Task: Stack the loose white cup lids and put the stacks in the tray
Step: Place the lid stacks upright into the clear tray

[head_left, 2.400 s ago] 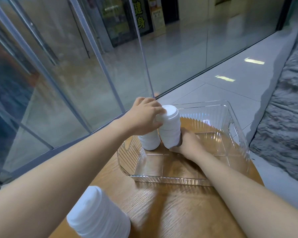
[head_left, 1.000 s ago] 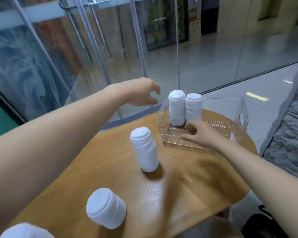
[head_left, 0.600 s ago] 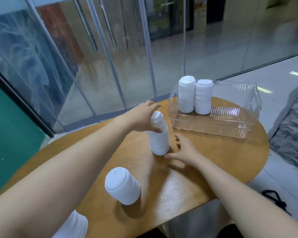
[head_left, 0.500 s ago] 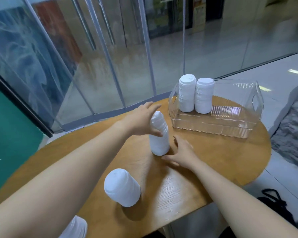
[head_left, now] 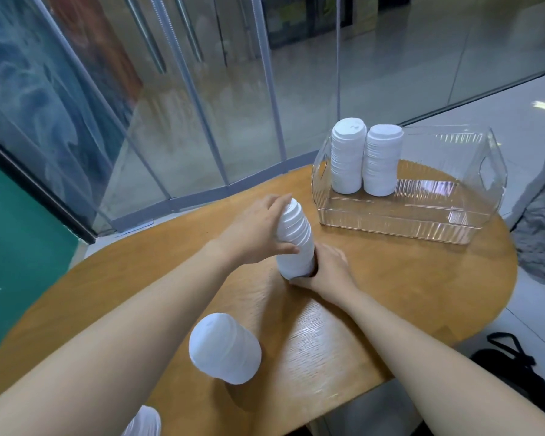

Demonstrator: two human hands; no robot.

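A tall stack of white cup lids (head_left: 295,243) stands mid-table, leaning slightly. My left hand (head_left: 258,234) grips its upper part from the left, thumb across the front. My right hand (head_left: 328,272) wraps around its base from the right. Two lid stacks, one (head_left: 346,155) beside the other (head_left: 380,163), stand upright in the left end of the clear plastic tray (head_left: 422,215) at the far right of the table. A shorter stack (head_left: 225,347) stands nearer me. Another white stack (head_left: 142,420) shows partly at the bottom edge.
The round wooden table (head_left: 406,284) ends close behind the tray and on the right. Glass panels with metal frames (head_left: 202,105) stand just beyond the far edge. A black strap (head_left: 510,357) lies on the floor at lower right.
Both hands left the tray, where two stacks now stand, and came back to the tall stack mid-table. The left hand now grips its top, the right hand closed around its base.
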